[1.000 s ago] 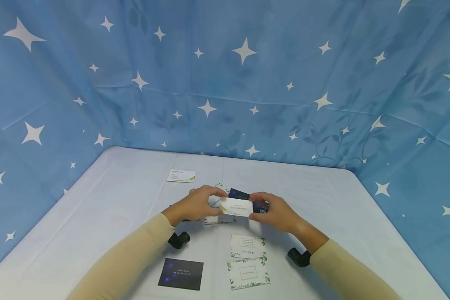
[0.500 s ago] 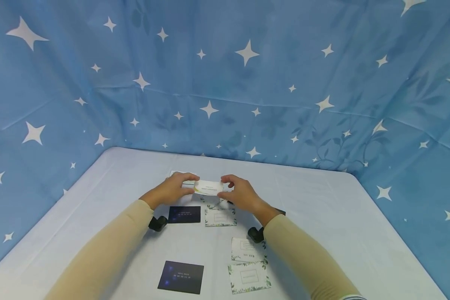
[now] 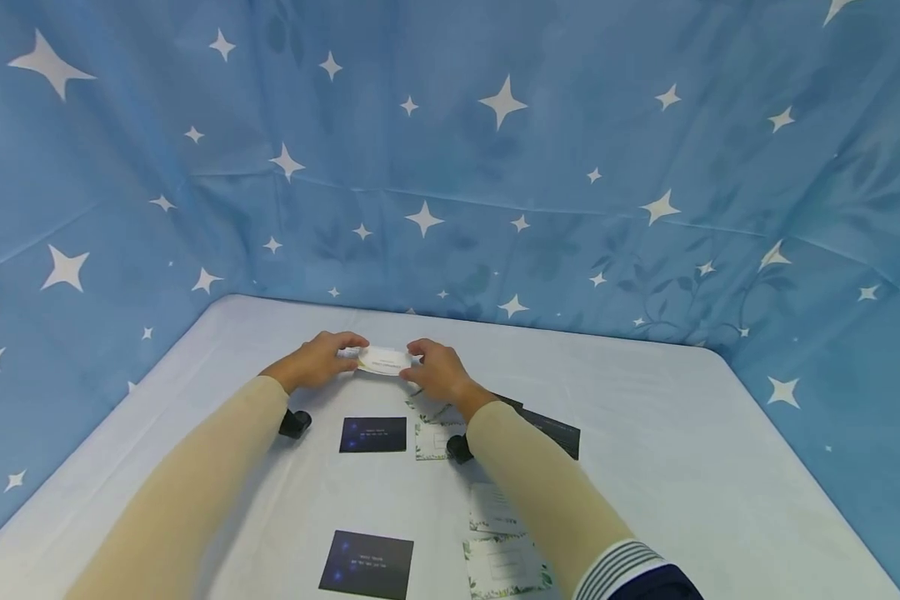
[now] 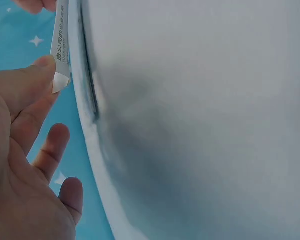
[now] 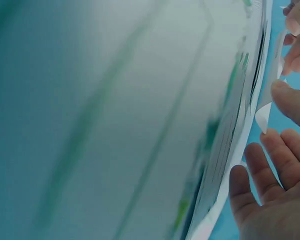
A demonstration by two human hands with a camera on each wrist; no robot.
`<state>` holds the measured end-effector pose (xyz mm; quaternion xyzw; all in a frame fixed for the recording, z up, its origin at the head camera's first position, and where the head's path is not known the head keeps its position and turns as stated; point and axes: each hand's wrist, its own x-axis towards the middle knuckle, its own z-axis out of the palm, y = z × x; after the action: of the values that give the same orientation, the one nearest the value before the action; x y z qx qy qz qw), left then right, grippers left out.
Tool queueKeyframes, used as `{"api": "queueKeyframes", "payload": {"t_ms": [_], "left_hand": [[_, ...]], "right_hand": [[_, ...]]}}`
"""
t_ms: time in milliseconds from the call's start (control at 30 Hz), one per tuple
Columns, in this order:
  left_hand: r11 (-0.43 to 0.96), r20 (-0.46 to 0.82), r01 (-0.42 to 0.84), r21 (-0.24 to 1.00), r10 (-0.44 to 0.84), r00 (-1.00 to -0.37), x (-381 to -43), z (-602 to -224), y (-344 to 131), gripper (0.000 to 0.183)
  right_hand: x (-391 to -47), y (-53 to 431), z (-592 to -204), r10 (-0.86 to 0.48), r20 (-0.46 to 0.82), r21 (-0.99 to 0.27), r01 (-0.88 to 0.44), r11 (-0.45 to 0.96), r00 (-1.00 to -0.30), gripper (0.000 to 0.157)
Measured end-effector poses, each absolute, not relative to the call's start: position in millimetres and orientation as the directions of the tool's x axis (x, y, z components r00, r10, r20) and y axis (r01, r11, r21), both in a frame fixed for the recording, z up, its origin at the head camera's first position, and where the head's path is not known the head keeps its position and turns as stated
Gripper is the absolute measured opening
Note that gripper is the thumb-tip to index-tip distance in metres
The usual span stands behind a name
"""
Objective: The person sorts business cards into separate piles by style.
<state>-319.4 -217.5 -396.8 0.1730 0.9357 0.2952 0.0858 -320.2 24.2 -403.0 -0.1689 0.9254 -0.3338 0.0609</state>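
Observation:
A white business card [image 3: 384, 360] with print and a yellow-green corner is held low over the back left of the table. My left hand [image 3: 317, 358] pinches its left end between thumb and finger. At the opposite end, my right hand [image 3: 438, 371] grips the card the same way. Seen from the left wrist, the card [image 4: 61, 50] shows a line of print and the thumb lies on its end. From the right wrist, the card [image 5: 274, 75] looks slightly bowed. The white card lying at the back is hidden behind my hands and the held card.
Dark blue cards lie at the table's middle [image 3: 372, 434] and near side [image 3: 367, 564]. Leaf-bordered white cards lie in the centre [image 3: 432, 442] and nearer me [image 3: 504, 567], partly covered by my right arm. Dark cards [image 3: 551, 429] lie right of that arm. A starry blue curtain [image 3: 450, 167] hangs behind.
Both hands have carried the white card leftward and toward the back of the table, from above the central cards. It has come down lower, and the cards beneath its earlier place are now uncovered.

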Motion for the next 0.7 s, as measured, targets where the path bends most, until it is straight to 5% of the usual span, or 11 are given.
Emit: {"api": "queueKeyframes", "payload": {"t_ms": [700], "left_hand": [[0.746, -0.118, 0.183, 0.640, 0.331, -0.936, -334, -411, -242, 0.049]], "right_hand": [[-339, -12, -405, -0.316, -0.131, -0.471, -0.222, 0.854, -0.940, 0.059]]}}
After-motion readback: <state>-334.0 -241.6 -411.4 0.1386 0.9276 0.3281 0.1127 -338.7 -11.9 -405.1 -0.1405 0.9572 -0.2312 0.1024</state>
